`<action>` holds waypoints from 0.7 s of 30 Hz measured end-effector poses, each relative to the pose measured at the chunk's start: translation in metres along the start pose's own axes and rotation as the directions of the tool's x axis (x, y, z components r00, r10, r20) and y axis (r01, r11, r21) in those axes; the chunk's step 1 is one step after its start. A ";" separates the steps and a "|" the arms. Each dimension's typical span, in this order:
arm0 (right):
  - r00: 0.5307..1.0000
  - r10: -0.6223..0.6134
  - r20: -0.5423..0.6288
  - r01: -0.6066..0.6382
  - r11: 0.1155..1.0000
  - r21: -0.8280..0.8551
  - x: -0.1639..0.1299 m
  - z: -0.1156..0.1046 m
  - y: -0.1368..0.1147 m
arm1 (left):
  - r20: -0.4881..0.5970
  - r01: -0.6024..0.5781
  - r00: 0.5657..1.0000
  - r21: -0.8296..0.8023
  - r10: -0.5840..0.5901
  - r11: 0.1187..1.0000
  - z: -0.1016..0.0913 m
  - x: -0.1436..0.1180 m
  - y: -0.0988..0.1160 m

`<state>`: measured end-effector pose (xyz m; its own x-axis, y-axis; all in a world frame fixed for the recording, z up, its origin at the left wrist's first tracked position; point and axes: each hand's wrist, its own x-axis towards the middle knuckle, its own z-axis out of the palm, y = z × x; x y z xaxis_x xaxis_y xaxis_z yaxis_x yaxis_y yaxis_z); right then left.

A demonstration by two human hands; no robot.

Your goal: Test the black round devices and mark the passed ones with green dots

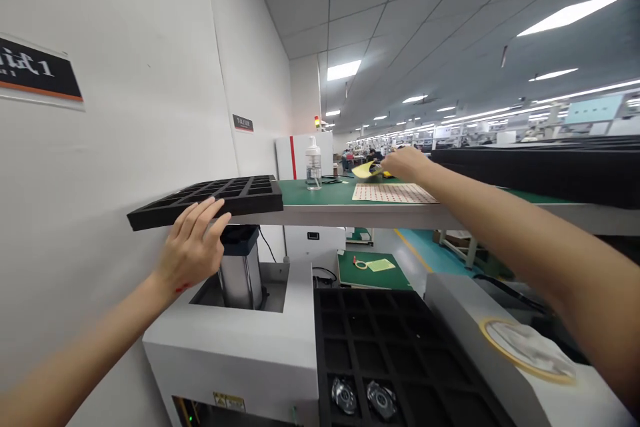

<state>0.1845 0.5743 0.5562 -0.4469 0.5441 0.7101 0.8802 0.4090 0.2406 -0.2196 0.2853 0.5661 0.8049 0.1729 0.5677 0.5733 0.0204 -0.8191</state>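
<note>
While the left hand [193, 247] rests flat, fingers spread, under the black tray [210, 199], the right hand [406, 163] pinches a yellow sheet [364, 170] over the table [325, 192].

A plain white wall [125, 113] is running along the left side, carrying a black sign [37, 70] with an orange lower stripe near the left edge and a smaller dark sign [243, 123] further along. A tiled ceiling [400, 7] is stretching into the distance, with rows of long lights [575, 12] glowing across it. A green-topped shelf [320, 192] is spanning the middle of the view, its pale front edge facing the camera. Below it, a teal floor [425, 247] with a yellow line is showing. Far back, rows of workstations are fading into the hall, too small to make out.
</note>
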 end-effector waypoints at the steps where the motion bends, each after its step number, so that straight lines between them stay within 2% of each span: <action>1: 1.000 -0.005 0.019 0.006 0.999 -0.041 -0.002 -0.009 0.002 | -0.049 -0.034 0.998 -0.024 0.033 0.999 -0.006 0.003 0.007; 3: 0.997 -0.013 0.080 0.024 0.991 -0.135 -0.009 -0.028 0.004 | -0.098 -0.075 0.993 -0.104 0.065 0.992 -0.017 0.011 0.023; 5: 0.995 -0.012 0.099 0.032 0.979 -0.202 -0.021 -0.049 0.001 | -0.086 -0.055 0.996 -0.242 0.035 0.969 -0.027 0.021 0.043; 7: 0.995 -0.020 0.097 0.044 0.969 -0.243 -0.037 -0.068 -0.005 | -0.003 0.055 0.998 -0.432 -0.062 0.900 -0.033 0.032 0.064; 8: 0.995 -0.034 0.092 0.056 0.965 -0.254 -0.046 -0.076 -0.009 | 0.093 0.171 0.985 -0.544 -0.144 0.822 -0.034 0.039 0.075; 9: 0.995 -0.055 0.088 0.076 0.962 -0.260 -0.056 -0.082 -0.014 | 0.246 0.349 0.937 -0.655 -0.248 0.670 -0.033 0.047 0.084; 10: 0.993 -0.082 0.086 0.102 0.960 -0.262 -0.065 -0.088 -0.019 | 0.439 0.545 0.838 -0.717 -0.325 0.435 -0.030 0.057 0.093; 11: 0.989 -0.115 0.089 0.135 0.956 -0.260 -0.074 -0.092 -0.025 | 0.630 0.703 0.698 -0.695 -0.341 0.154 -0.025 0.067 0.099; 12: 0.984 -0.151 0.095 0.170 0.952 -0.255 -0.082 -0.094 -0.029 | 0.785 0.793 0.546 -0.597 -0.295 -0.120 -0.018 0.079 0.105; 13: 0.978 -0.185 0.101 0.205 0.947 -0.248 -0.090 -0.095 -0.033 | 0.874 0.815 0.434 -0.484 -0.217 -0.319 -0.009 0.091 0.109; 14: 0.971 -0.216 0.105 0.236 0.942 -0.239 -0.097 -0.096 -0.036 | 0.914 0.806 0.376 -0.403 -0.151 -0.434 0.002 0.104 0.113; 15: 0.964 -0.243 0.107 0.262 0.937 -0.230 -0.103 -0.095 -0.039 | 0.936 0.791 0.339 -0.337 -0.093 -0.511 0.013 0.117 0.116; 17: 0.955 -0.279 0.104 0.296 0.931 -0.214 -0.112 -0.091 -0.042 | 0.957 0.756 0.290 -0.228 0.003 -0.614 0.036 0.142 0.121; 21: 0.953 -0.292 0.078 0.302 0.931 -0.207 -0.121 -0.081 -0.044 | 0.970 0.696 0.217 -0.073 0.113 -0.715 0.069 0.187 0.137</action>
<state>0.2132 0.4313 0.5131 -0.6952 0.4568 0.5550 0.7175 0.3934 0.5749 -0.0012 0.3882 0.5537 0.0909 0.9946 -0.0494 0.1614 0.0343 0.9863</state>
